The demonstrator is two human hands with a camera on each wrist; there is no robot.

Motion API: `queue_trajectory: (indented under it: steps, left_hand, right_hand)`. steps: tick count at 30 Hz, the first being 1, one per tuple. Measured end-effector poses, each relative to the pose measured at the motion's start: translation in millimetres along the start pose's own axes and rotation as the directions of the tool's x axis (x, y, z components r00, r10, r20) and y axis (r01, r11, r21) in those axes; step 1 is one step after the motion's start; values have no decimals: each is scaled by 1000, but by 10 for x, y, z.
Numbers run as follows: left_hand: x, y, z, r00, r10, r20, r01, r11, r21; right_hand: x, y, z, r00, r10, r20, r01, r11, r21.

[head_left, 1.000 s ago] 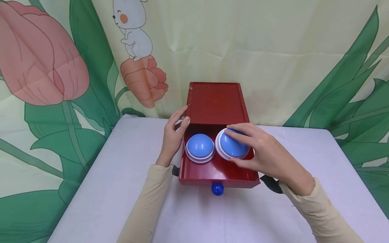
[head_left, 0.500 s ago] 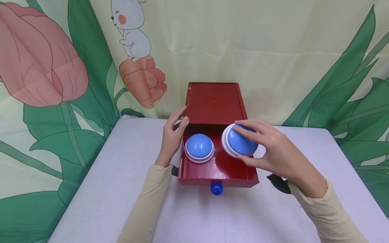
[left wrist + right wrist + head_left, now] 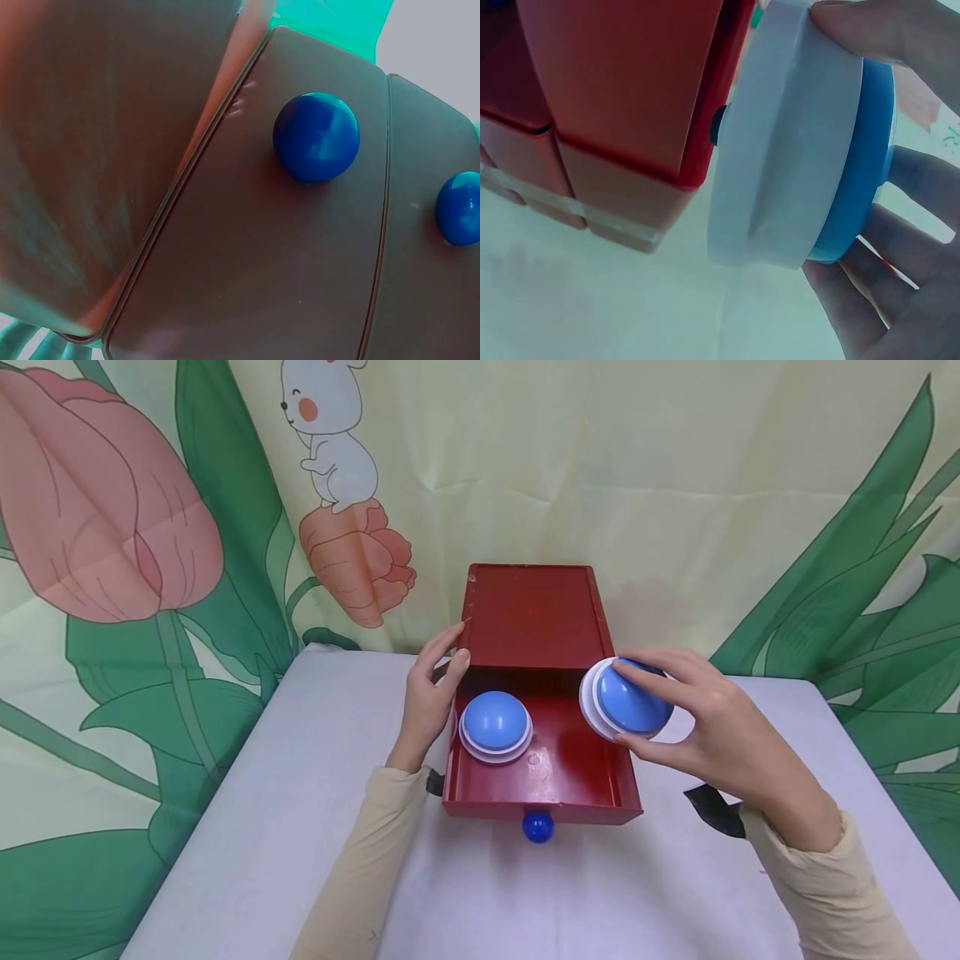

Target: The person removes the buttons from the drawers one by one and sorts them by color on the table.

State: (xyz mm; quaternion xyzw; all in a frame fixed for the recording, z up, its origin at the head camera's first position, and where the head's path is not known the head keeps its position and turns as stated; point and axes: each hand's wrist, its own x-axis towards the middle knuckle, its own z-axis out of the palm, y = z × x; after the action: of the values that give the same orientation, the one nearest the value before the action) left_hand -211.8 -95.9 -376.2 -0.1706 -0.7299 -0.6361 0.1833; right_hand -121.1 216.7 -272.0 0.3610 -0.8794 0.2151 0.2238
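Observation:
A red drawer cabinet (image 3: 531, 614) stands at the back of the table, its top drawer (image 3: 573, 781) pulled out. Inside that drawer, on the left, sits a round push button (image 3: 495, 727) with a blue dome and white base. My right hand (image 3: 720, 727) pinches a second such push button (image 3: 633, 697) between thumb and fingers, tilted, over the drawer's right edge. In the right wrist view its white base (image 3: 787, 150) faces the red drawer. My left hand (image 3: 429, 702) rests against the cabinet's left side with its fingers extended.
A blue knob (image 3: 537, 827) sticks out from the drawer front. Lower drawers with blue knobs (image 3: 316, 138) show in the left wrist view. A white cloth covers the table (image 3: 330, 727). Behind hangs a curtain (image 3: 645, 485) printed with flowers and a rabbit.
My right hand has lifted its push button and carried it to the right, from beside the other button to the drawer's right edge. My left hand has stayed put.

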Motion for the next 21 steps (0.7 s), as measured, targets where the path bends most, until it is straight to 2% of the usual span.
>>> queue_trajectory:
  steps: [21]
  left_hand:
    - [0,28,-2,1000,9,2,-9,1000,-20]
  right_hand:
    - [-184,202,5,995,87,-55,-85,996,32]
